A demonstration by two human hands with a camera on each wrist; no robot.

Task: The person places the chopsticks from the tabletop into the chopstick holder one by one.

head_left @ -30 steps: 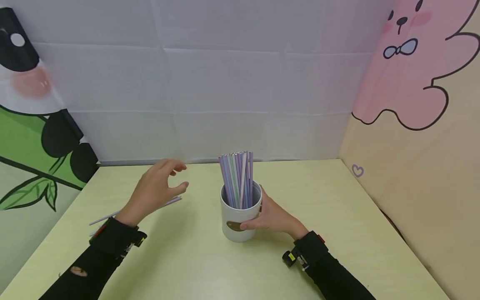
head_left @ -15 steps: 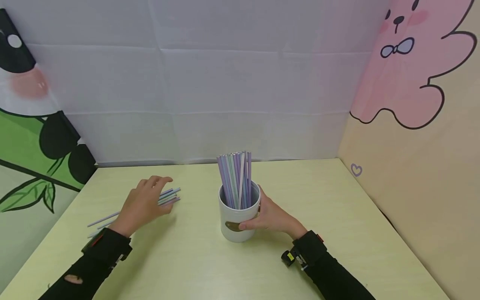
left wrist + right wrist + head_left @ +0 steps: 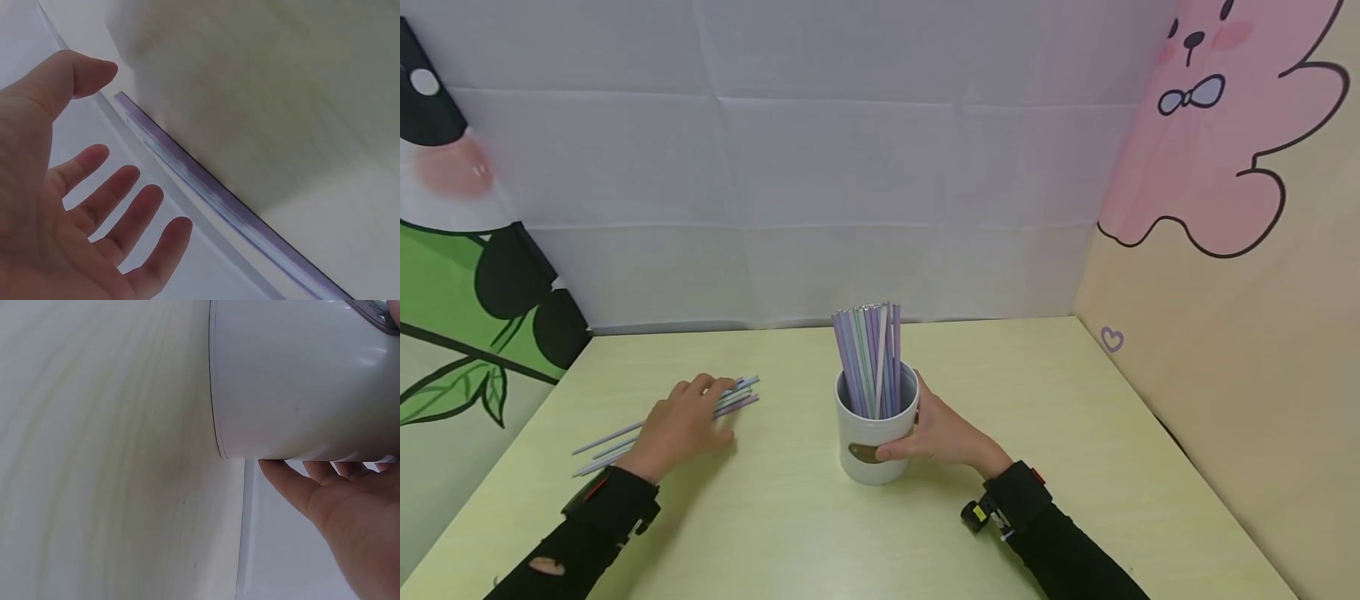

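— While the right hand (image 3: 943, 433) curls round the white cup (image 3: 875, 433) at the table's (image 3: 1045, 400) middle, where is the left hand (image 3: 681, 423)?

— It lies over the loose straws (image 3: 741, 393) flat on the table left of the cup, fingers spread and relaxed in the wrist view, gripping nothing.

— And the cup?

— It stands upright, with a bundle of pastel straws (image 3: 871, 354) inside.

Bright even light, soft shadows, head view edges bowed, left wrist view blurred
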